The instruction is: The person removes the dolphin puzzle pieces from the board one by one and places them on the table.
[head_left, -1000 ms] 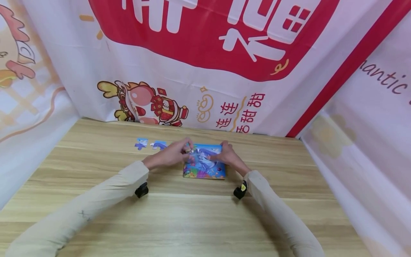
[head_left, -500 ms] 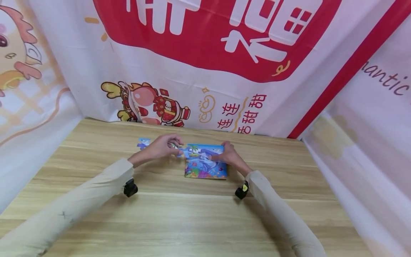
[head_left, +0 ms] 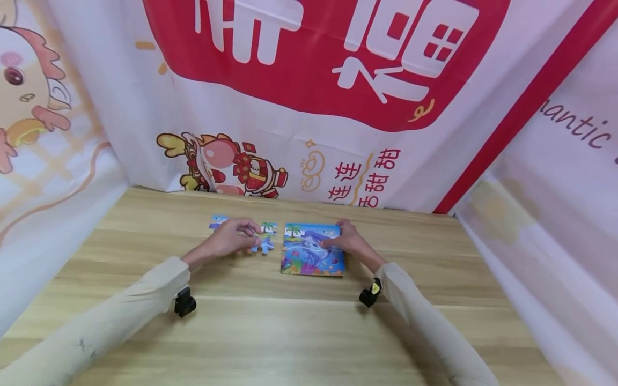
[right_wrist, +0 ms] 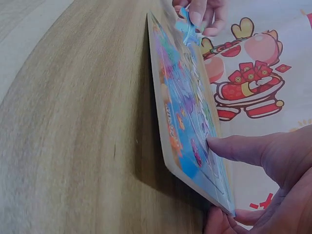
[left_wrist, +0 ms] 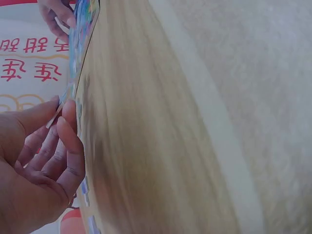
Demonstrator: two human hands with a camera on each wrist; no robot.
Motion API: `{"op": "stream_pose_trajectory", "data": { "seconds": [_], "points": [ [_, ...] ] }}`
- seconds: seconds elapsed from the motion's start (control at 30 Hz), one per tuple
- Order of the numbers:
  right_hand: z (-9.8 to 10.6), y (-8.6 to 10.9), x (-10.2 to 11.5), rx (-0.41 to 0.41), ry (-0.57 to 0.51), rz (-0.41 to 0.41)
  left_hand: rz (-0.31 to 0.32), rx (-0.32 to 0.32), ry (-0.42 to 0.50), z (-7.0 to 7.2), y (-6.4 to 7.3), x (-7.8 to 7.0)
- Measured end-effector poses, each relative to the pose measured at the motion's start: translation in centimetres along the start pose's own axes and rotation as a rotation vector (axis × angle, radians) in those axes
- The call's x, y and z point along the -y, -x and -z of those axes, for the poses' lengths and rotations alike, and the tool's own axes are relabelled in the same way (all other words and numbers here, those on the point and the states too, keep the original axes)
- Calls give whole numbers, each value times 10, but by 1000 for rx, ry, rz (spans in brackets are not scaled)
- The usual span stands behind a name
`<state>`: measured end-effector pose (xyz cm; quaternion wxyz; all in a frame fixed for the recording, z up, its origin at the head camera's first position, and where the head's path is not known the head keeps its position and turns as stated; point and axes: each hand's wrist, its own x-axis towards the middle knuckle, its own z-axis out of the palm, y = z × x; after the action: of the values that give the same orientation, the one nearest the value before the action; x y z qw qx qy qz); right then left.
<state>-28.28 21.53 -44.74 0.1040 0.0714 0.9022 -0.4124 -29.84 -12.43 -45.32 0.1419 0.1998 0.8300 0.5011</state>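
Observation:
Between its thumb and fingers, my left hand point(head_left: 233, 237) pinches a blue jigsaw piece point(head_left: 263, 245), held just left of the puzzle board. The same jigsaw piece point(right_wrist: 187, 30) shows at the top of the right wrist view. My right hand point(head_left: 351, 239) grips the far right side of the puzzle board point(head_left: 311, 262), thumb on the printed face and fingers at the edge. Dolphins, a palm tree and coral are pictured on it. In the right wrist view the puzzle board point(right_wrist: 185, 107) looks tilted up from the table.
A piece with a palm tree point(head_left: 269, 228) lies on the wooden table point(head_left: 299, 332), left of the board. Another blue piece point(head_left: 219, 221) lies farther left, partly behind my left hand. A printed cloth point(head_left: 299, 96) hangs along the table's back edge.
My left hand has moved left, away from the board, with a jigsaw piece in its fingers. A palm-tree piece now shows on the table. The right hand keeps its grip on the board.

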Motion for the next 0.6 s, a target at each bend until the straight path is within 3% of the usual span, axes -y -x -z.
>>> {"op": "stream_pose_trajectory", "data": {
  "seconds": [0.13,0.33,0.6],
  "points": [
    [-1,1,-1,29,-3,13,31,-8,15,-6,4,4],
    [0,0,1,32,-13,15,15,-16,-36,-12,1,5],
    [4,-2,3,34,3,-5,13,21,-116,-7,-2,-1]
  ]
}}
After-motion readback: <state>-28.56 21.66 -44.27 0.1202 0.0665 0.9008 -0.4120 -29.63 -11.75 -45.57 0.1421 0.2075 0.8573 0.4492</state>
